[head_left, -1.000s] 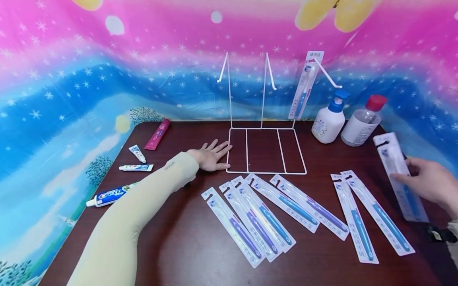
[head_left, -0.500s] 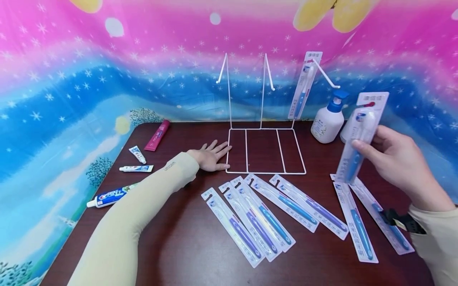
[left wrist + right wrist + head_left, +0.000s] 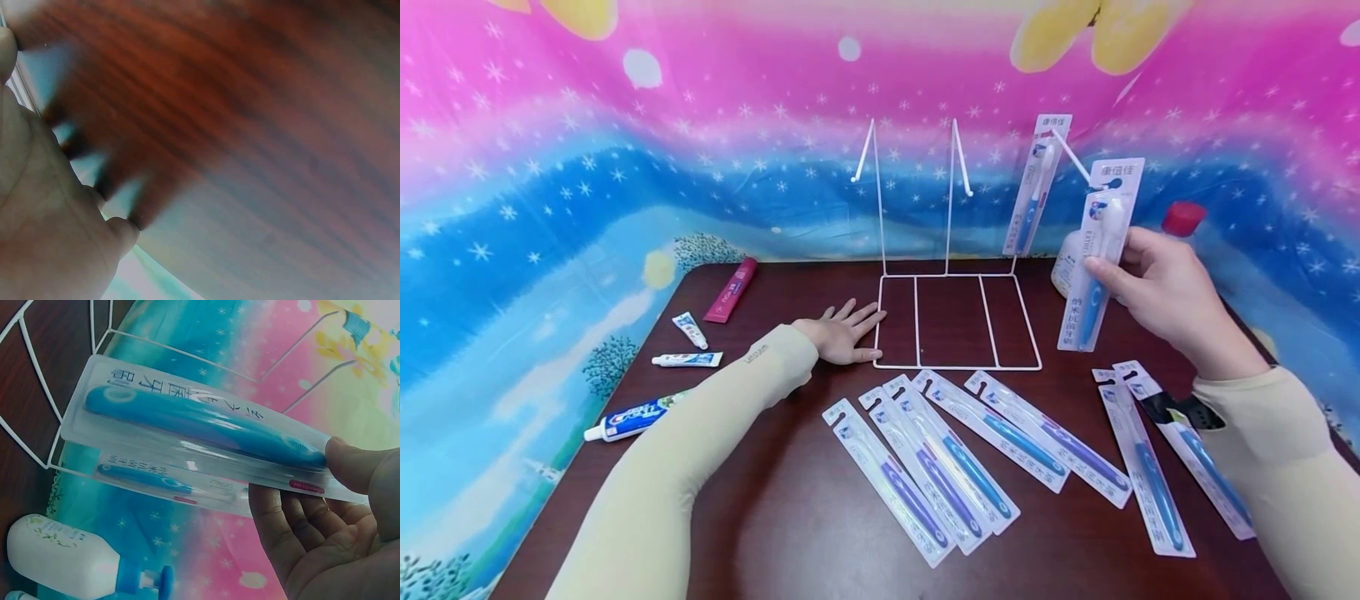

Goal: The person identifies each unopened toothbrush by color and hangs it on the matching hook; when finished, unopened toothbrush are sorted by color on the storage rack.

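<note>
My right hand [image 3: 1172, 292] pinches a blue toothbrush in its blister pack [image 3: 1084, 321] between thumb and fingers, holding it upright above the table. The pack's top, with its hang hole, is close to the free end of the right hook of the white wire rack [image 3: 917, 321]. On that hook a similar packaged toothbrush [image 3: 1033, 192] hangs at the back; the right wrist view shows it behind the held pack [image 3: 206, 431]. My left hand [image 3: 846, 333] lies flat on the table, fingers spread, thumb and fingertips at the rack's left base wire. The rack's other two hooks are bare.
Several packaged toothbrushes [image 3: 955, 450] lie in front of the rack, and two more [image 3: 1150, 479] lie under the right forearm. Behind the right hand stand a pump bottle [image 3: 69, 556] and a red-capped bottle [image 3: 1183, 218]. Toothpaste tubes [image 3: 730, 290] lie at the left.
My right hand has lifted the packaged toothbrush from the table's right side and carried it left and up towards the rack's right hook. The left hand has stayed in place.
</note>
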`<state>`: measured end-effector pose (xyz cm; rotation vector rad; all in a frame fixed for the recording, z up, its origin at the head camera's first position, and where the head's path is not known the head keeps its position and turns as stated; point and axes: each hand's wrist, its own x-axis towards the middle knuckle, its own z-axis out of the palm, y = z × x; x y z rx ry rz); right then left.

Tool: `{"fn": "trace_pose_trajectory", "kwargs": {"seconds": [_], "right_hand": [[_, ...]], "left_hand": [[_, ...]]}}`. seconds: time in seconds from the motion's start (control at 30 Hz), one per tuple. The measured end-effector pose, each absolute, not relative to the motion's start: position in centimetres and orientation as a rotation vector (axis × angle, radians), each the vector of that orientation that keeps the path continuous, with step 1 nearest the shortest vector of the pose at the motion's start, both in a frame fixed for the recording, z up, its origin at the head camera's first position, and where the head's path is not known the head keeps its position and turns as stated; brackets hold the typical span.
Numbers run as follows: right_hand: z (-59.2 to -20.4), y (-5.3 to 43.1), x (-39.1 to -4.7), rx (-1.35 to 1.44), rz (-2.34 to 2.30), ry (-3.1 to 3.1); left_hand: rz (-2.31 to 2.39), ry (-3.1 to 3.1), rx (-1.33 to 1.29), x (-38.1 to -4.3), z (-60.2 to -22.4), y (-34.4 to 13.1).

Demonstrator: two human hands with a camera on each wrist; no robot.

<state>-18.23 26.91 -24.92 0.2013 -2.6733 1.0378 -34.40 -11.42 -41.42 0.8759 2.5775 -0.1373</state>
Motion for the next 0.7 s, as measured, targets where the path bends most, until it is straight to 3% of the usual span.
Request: {"fn": "trace_pose_trajectory", "kwargs": {"seconds": [0.3,0.7], "right_hand": [[-25.7,26.8,-20.8,0.157,1.106,-2.71],[-26.1,26.6,-27.8,0.143,1.106,-2.673]], "left_hand": [[-0.141,2.586,0.877,-34.2,-40.9,-11.4],[-0.125,2.591,0.858,-34.3,-41.8,-11.4]]}}
